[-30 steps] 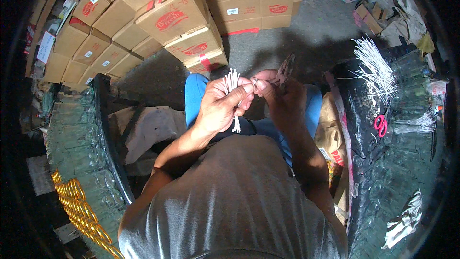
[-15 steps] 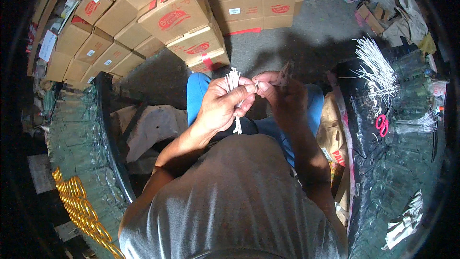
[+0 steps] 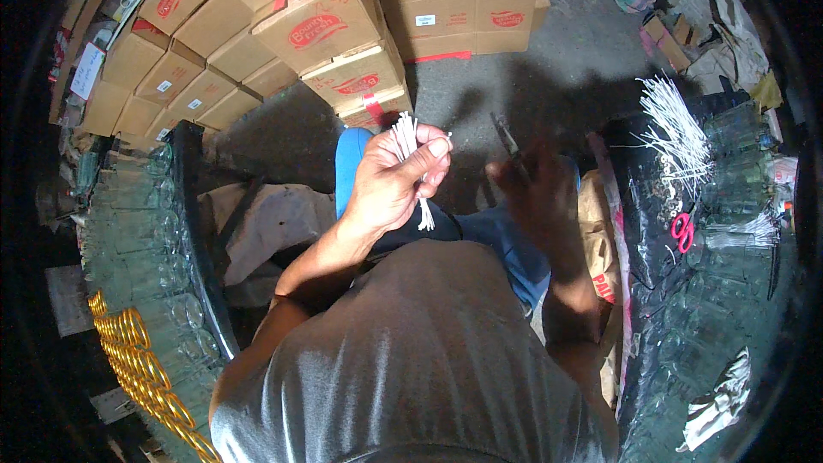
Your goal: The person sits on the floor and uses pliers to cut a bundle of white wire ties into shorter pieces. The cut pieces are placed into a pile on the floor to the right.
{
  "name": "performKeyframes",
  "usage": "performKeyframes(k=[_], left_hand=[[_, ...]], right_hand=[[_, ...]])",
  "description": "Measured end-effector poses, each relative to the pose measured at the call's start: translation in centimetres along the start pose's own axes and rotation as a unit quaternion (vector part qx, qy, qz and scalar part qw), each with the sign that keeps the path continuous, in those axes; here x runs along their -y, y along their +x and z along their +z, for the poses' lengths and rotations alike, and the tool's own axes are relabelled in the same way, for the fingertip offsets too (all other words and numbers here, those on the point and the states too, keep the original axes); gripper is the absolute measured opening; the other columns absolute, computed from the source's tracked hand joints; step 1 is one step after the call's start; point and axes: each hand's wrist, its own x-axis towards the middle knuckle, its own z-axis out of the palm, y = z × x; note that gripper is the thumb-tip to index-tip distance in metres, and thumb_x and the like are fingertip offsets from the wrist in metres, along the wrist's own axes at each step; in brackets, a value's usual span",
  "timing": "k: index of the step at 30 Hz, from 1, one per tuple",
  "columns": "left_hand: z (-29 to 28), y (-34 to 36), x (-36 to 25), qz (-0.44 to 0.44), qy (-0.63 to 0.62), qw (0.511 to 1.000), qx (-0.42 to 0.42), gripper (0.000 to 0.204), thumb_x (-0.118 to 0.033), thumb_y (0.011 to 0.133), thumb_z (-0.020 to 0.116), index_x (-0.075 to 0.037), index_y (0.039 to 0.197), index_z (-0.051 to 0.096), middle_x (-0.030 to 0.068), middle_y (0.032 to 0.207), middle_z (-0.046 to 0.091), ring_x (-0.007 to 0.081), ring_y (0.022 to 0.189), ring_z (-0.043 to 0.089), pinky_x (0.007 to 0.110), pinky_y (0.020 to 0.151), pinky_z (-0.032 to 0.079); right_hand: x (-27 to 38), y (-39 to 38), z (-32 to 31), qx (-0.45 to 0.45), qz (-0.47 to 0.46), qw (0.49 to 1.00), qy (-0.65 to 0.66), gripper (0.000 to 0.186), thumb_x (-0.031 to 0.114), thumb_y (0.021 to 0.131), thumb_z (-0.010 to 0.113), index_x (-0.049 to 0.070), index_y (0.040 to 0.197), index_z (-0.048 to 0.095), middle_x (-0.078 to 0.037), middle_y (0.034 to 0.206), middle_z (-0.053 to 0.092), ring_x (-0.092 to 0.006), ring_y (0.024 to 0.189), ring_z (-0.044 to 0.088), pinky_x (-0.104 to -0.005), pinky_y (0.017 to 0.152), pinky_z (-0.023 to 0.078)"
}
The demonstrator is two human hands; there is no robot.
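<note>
My left hand (image 3: 390, 176) is closed round an upright bundle of thin white cords (image 3: 405, 133), like wicks, whose lower ends poke out below it. A tiny piece (image 3: 447, 136) shows at its thumb tip, too small to make out. My right hand (image 3: 536, 180), blurred and in shadow, stands apart to the right, closed on a dark metal tool (image 3: 506, 135), perhaps pliers, pointing up. On the dark surface at my right lie loose white cords (image 3: 673, 124), small metal bits (image 3: 671, 195) and pink-handled scissors (image 3: 682, 233).
Stacked cardboard boxes (image 3: 313, 21) stand ahead on the concrete floor (image 3: 583, 60). Rows of glass jars (image 3: 129, 231) flank me, gold rings (image 3: 141, 356) lying on the left ones. A crumpled white cloth (image 3: 720, 399) lies lower right, and sacks and scraps (image 3: 711, 34) lie upper right.
My right hand has pulled away from my left toward the right and down, with the tool now clear of the cords. My left hand has shifted slightly up and left with the bundle.
</note>
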Motion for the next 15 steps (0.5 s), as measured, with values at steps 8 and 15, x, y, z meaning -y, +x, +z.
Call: performKeyframes(k=[8, 15], left_hand=[[-0.2, 0.1, 0.2, 0.006, 0.004, 1.0, 0.015, 0.01, -0.01, 0.093, 0.064, 0.0, 0.096, 0.062, 0.0038, 0.073, 0.06, 0.0076, 0.057, 0.051, 0.02, 0.047, 0.038], [-0.5, -0.1, 0.5, 0.014, 0.023, 1.0, 0.007, 0.009, -0.007, 0.091, 0.066, 0.0, 0.096, 0.063, 0.0042, 0.073, 0.062, 0.0077, 0.056, 0.053, 0.021, 0.047, 0.04]], right_hand=[[-1.1, -0.9, 0.8, 0.008, -0.096, 0.995, -0.029, 0.025, 0.019, 0.082, 0.072, -0.002, 0.091, 0.065, -0.019, 0.089, 0.067, -0.0369, 0.082, 0.065, -0.0434, 0.072, 0.05], [-0.9, -0.9, 1.1, -0.005, -0.129, 0.991, -0.04, 0.026, 0.024, 0.083, 0.073, 0.002, 0.089, 0.059, -0.014, 0.092, 0.065, -0.0324, 0.085, 0.064, -0.0414, 0.075, 0.052]])
